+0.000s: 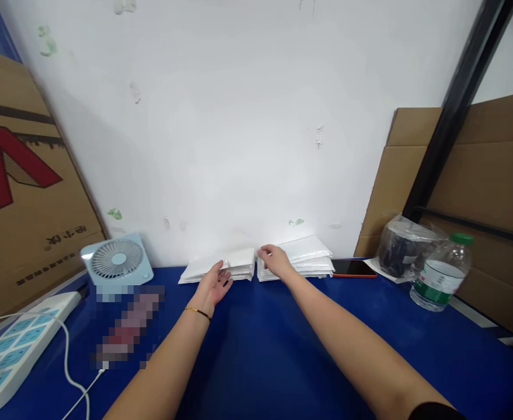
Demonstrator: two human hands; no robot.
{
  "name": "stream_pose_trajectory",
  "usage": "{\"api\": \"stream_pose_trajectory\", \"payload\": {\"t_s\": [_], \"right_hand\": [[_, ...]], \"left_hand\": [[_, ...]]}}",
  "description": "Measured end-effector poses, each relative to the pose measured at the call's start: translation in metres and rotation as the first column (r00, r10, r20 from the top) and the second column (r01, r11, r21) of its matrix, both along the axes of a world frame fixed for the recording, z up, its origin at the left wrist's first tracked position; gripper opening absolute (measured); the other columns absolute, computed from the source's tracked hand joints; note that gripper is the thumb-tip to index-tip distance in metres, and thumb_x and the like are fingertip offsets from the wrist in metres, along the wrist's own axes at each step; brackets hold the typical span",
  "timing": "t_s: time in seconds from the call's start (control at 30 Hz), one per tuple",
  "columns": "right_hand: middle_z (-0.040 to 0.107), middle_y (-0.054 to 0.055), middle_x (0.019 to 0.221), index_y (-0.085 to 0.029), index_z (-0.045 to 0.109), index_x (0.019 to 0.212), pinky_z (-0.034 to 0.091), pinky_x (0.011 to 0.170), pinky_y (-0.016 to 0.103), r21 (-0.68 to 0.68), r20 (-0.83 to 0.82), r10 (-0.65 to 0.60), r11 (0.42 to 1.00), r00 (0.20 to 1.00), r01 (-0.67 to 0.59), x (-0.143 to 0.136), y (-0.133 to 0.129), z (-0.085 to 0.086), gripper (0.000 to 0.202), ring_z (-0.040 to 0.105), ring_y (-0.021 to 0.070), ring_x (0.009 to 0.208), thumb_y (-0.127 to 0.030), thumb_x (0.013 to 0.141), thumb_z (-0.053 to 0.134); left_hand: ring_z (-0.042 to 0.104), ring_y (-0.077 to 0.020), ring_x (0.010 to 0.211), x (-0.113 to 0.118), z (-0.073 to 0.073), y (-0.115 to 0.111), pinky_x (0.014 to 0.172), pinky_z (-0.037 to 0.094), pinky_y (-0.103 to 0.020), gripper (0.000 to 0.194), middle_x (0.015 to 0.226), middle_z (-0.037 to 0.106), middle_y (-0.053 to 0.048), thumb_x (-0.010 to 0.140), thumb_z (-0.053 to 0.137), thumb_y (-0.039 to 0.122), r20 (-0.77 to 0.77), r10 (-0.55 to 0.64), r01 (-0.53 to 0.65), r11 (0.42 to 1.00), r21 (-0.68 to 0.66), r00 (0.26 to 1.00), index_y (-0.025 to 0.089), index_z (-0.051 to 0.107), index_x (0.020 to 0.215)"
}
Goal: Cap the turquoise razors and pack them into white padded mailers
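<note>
The left packets (241, 260) and the right packets (311, 249), two white stacks, lie side by side on our blue counter (251, 356), by the wall (238, 128). Our left hand (215, 286) is half open, palm showing, in front of the left stack; we see nothing in its grasp. Our right hand (275, 260) is curled at the right stack's left end; we cannot tell whether it grips anything.
</note>
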State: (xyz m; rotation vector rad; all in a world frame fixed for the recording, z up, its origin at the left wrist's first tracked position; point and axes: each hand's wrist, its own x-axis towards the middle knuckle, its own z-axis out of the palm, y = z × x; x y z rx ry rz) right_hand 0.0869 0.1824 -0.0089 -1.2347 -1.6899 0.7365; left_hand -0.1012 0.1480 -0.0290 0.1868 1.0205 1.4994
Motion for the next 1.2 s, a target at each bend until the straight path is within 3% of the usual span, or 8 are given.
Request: {"api": "stream_pose_trajectory", "payload": {"t_s": [0.1, 0.17, 0.37, 0.6, 0.73, 0.87, 0.97, 1.2], "right_hand": [[0.057, 0.01, 0.114, -0.018, 0.06, 0.11, 0.034, 0.093, 0.034, 0.215, 0.3, -0.096, 0.976, 0.949, 0.031, 0.051, 0.008, 0.009, 0.042, 0.049, 0.0212, 0.105, -0.01, 0.069, 0.054], [0.054, 0.011, 0.12, -0.018, 0.059, 0.111, 0.03, 0.095, 0.039, 0.301, 0.638, -0.189, 0.953, 0.747, -0.015, 0.093, 0.01, 0.013, 0.051, 0.042, 0.0266, 0.116, -0.004, 0.062, 0.055], [0.063, 0.01, 0.105, -0.019, 0.062, 0.104, 0.036, 0.085, 0.033, 0.257, 0.932, -0.225, 0.963, 0.284, -0.077, 0.155, 0.027, 0.023, 0.041, 0.056, 0.0234, 0.098, -0.004, 0.066, 0.054], [0.065, 0.003, 0.107, -0.026, 0.059, 0.111, 0.038, 0.064, 0.028, 0.465, 0.807, -0.447, 0.884, 0.385, 0.05, 0.15, 0.015, 0.051, 0.031, 0.061, 0.0209, 0.087, -0.026, 0.088, 0.037], [0.068, 0.002, 0.099, -0.027, 0.064, 0.101, 0.035, 0.058, 0.026, 0.538, 0.738, -0.532, 0.835, 0.416, 0.113, 0.142, -0.017, 0.072, 0.028, 0.062, 0.0208, 0.081, -0.032, 0.085, 0.042], [0.071, 0.002, 0.083, -0.027, 0.068, 0.088, 0.031, 0.053, 0.026, 0.528, 0.77, -0.512, 0.846, 0.381, 0.072, 0.122, -0.056, 0.09, 0.024, 0.061, 0.021, 0.072, -0.034, 0.08, 0.046], [0.07, 0.0, 0.079, -0.027, 0.067, 0.086, 0.029, 0.052, 0.025, 0.541, 0.77, -0.482, 0.841, 0.418, -0.027, 0.106, -0.091, 0.098, 0.018, 0.061, 0.0192, 0.069, -0.032, 0.077, 0.052], [0.067, 0.003, 0.076, -0.023, 0.067, 0.086, 0.038, 0.058, 0.024, 0.485, 0.855, -0.242, 0.688, 0.459, -0.54, 0.11, -0.192, 0.076, 0.021, 0.06, 0.0135, 0.068, -0.029, 0.086, 0.047]], "left_hand": [[0.056, -0.0073, 0.062, -0.013, -0.011, 0.008, 0.06, 0.052, -0.02, 0.012, 0.074, 0.052, 0.0, 0.077, 0.057, 0.007, -0.011, 0.093, -0.093, 0.995, -0.048, 0.996, 0.016, 0.049, 0.078], [0.055, -0.0061, 0.062, -0.02, -0.017, 0.01, 0.06, 0.052, -0.018, 0.013, 0.073, 0.052, 0.001, 0.079, 0.052, 0.004, 0.001, 0.145, -0.145, 0.989, -0.017, 0.989, 0.016, 0.048, 0.077], [0.053, -0.0053, 0.053, -0.018, -0.029, 0.023, 0.051, 0.05, -0.017, 0.017, 0.069, 0.054, 0.002, 0.076, 0.056, 0.0, -0.019, 0.248, -0.248, 0.969, 0.001, 0.969, 0.015, 0.048, 0.075], [0.051, -0.0035, 0.048, -0.006, -0.019, 0.028, 0.045, 0.044, -0.013, 0.019, 0.063, 0.053, 0.003, 0.073, 0.059, -0.001, -0.025, 0.314, -0.315, 0.948, -0.036, 0.949, 0.013, 0.046, 0.072], [0.047, -0.0011, 0.044, 0.028, -0.006, -0.013, 0.044, 0.04, -0.009, 0.019, 0.057, 0.048, 0.006, 0.074, 0.056, -0.001, 0.038, 0.255, -0.253, 0.966, -0.057, 0.966, 0.014, 0.045, 0.07], [0.057, -0.0097, 0.052, 0.1, -0.008, -0.098, 0.045, 0.044, -0.017, 0.013, 0.063, 0.055, -0.002, 0.069, 0.063, 0.007, 0.157, -0.072, 0.089, 0.991, -0.102, 0.985, 0.012, 0.05, 0.071], [0.063, -0.0225, 0.091, 0.143, -0.006, -0.144, 0.069, 0.052, -0.03, 0.045, 0.096, 0.061, -0.012, 0.069, 0.069, 0.043, 0.444, -0.533, 0.577, 0.815, 0.044, 0.72, 0.013, 0.052, 0.098], [0.061, -0.0248, 0.092, 0.142, 0.005, -0.125, 0.083, 0.048, -0.04, 0.048, 0.096, 0.064, -0.01, 0.074, 0.055, 0.056, 0.521, -0.314, 0.136, 0.927, 0.35, 0.794, 0.016, 0.058, 0.101]]}}
